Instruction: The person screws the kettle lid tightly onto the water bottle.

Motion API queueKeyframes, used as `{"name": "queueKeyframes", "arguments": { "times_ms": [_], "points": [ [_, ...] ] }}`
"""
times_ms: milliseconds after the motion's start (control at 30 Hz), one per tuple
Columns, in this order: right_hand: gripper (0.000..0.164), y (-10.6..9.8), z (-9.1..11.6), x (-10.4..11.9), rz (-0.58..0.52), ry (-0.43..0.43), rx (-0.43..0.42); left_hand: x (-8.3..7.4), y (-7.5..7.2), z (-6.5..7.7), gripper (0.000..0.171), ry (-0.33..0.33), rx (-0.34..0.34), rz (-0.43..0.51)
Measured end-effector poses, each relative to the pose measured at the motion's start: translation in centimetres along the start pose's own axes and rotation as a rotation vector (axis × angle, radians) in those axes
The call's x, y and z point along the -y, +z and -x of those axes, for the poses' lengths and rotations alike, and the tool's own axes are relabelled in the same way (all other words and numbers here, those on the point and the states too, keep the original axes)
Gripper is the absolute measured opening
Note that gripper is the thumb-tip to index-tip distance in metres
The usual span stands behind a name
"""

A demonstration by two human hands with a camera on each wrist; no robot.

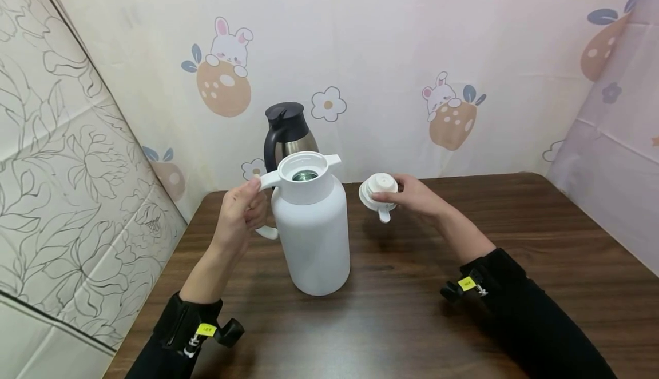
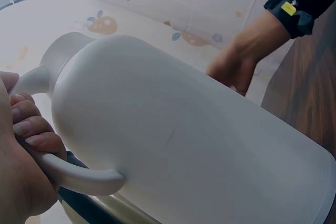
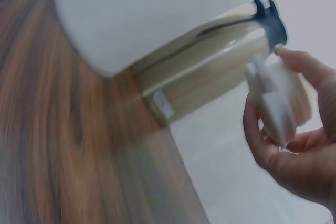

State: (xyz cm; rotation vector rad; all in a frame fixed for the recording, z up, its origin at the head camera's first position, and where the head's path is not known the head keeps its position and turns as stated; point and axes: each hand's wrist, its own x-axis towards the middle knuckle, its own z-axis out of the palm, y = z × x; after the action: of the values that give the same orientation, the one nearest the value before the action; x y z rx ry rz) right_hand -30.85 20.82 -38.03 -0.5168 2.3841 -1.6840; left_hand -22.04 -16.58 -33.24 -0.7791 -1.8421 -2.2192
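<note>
A white thermos jug (image 1: 315,236) stands upright on the brown wooden table, its round mouth uncovered and a shiny lining visible inside. My left hand (image 1: 241,210) grips the jug's handle, fingers curled round it, as the left wrist view also shows on the handle (image 2: 79,177). To the right of the jug, my right hand (image 1: 414,196) holds the white lid (image 1: 382,187) between thumb and fingers, above the table and apart from the jug. In the right wrist view the lid (image 3: 278,100) is blurred.
Behind the white jug stands a steel thermos jug with a black top (image 1: 286,122), partly hidden by it. The wooden table (image 1: 401,322) meets a printed cloth backdrop (image 1: 381,82) at its far edge. Another patterned panel (image 1: 77,156) rises on the left.
</note>
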Motion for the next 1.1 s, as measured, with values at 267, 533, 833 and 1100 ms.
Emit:
{"name": "queueKeyframes", "arguments": {
  "times_ms": [267,533,833,1100],
  "points": [
    [0.032,-0.2,1.0,1.8,-0.669,-0.114,0.257,0.0,0.0,0.0,0.047,-0.007,0.005,0.008],
    [0.047,-0.8,1.3,2.2,-0.919,-0.181,0.330,0.0,-0.1,-0.1,0.048,0.003,0.011,-0.002],
    [0.054,-1.5,1.7,2.5,-1.089,-0.276,0.486,0.0,0.0,-0.1,0.048,0.011,0.012,0.006],
    [0.045,-0.9,2.0,2.7,-1.213,-0.211,0.356,0.1,0.0,-0.1,0.047,0.001,0.009,0.005]
  ]
}}
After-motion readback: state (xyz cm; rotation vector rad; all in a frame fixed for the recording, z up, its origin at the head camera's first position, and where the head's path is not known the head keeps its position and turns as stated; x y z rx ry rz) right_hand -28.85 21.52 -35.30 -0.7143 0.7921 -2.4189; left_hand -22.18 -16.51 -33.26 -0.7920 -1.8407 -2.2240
